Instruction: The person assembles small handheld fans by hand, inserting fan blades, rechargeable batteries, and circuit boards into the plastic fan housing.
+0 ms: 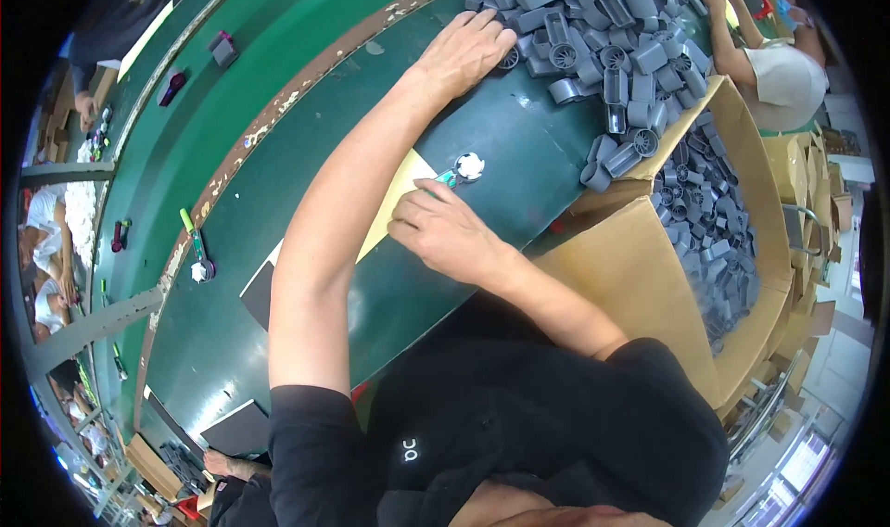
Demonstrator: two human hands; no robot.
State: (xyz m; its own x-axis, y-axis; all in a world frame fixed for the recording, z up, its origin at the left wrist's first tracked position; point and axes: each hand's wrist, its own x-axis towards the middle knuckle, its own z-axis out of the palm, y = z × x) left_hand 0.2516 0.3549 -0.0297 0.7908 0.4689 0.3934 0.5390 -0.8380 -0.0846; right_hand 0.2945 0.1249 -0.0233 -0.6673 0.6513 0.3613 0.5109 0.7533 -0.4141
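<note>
My left hand point(466, 52) reaches to the near left edge of a heap of grey plastic housings point(616, 59). Its fingers bend down over a grey part with a round spoked end point(508, 58), which the hand partly hides. Closer to my body, my right hand point(443, 233) is closed, thumb and fingertips pinching the teal end of a small piece with a white, star-shaped wheel point(470, 167). That piece lies just above the green tabletop point(547, 147). A yellow strip point(394, 203) shows between my left forearm and right hand.
On my right stands an open cardboard box point(630, 286) full of grey housings. Left of the table runs a green conveyor belt point(195, 147) carrying scattered coloured parts. A lime and teal piece with a white wheel point(197, 249) lies by its rim. Co-workers sit around.
</note>
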